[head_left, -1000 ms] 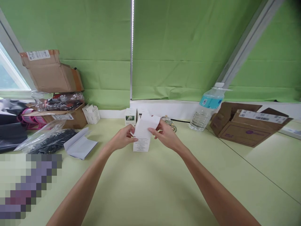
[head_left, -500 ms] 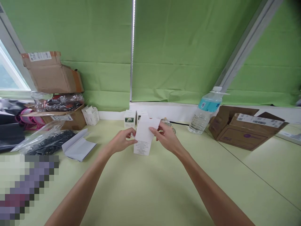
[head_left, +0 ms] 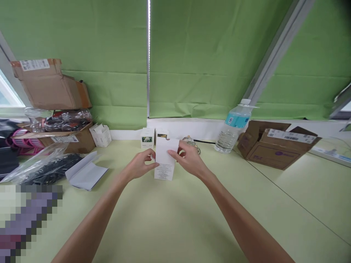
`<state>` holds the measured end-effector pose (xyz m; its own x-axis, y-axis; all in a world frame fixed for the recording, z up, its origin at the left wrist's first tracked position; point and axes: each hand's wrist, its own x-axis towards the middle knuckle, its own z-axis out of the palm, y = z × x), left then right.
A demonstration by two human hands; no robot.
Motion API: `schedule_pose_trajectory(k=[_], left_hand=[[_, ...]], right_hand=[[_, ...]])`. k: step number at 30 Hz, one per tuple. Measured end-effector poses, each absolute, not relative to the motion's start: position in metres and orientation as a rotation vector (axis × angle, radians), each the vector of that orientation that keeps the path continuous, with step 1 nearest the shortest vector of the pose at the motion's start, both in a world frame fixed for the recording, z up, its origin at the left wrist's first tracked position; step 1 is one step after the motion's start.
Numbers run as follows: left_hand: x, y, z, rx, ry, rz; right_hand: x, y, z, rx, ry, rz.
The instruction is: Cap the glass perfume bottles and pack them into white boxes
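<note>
A small white carton [head_left: 164, 171] stands upright on the pale green table [head_left: 170, 226] with small print on its front. My left hand [head_left: 141, 165] grips its left side, fingers curled round it. My right hand [head_left: 188, 159] pinches the white flap [head_left: 165, 151] above the carton's top from the right. Two more small white boxes [head_left: 147, 138] stand just behind, against the wall ledge. A small glass item with a gold rim [head_left: 192, 142] sits behind my right hand, partly hidden.
A water bottle [head_left: 231, 128] stands at the back right beside an open brown carton [head_left: 276, 148]. At the left are stacked cardboard boxes [head_left: 52, 91], a plastic bag of dark items [head_left: 44, 166], a folded white card [head_left: 85, 173] and an open white box [head_left: 101, 134].
The flap in my right hand has come down from tilted up and right to nearly flat over the carton's top. The view has shifted slightly to the right.
</note>
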<state>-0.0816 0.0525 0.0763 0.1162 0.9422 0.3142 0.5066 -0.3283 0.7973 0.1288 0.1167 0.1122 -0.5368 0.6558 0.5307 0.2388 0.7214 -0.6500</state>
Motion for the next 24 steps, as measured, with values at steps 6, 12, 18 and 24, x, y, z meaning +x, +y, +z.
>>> schedule_pose_trajectory(k=[6,12,18,24], left_hand=[[-0.082,0.053,0.079,1.828,1.429,1.156],[-0.081,0.053,0.081,1.858,1.458,1.174],[-0.081,0.051,0.080,1.856,1.479,1.155],[-0.082,0.052,0.079,1.927,1.557,1.113]], right_hand=[[0.128,0.113,0.114,-0.663,-2.102,0.568],[0.132,0.117,0.113,-0.639,-2.212,0.341],[0.138,0.124,0.104,-0.700,-2.486,0.241],[0.137,0.123,0.102,-0.671,-2.393,0.212]])
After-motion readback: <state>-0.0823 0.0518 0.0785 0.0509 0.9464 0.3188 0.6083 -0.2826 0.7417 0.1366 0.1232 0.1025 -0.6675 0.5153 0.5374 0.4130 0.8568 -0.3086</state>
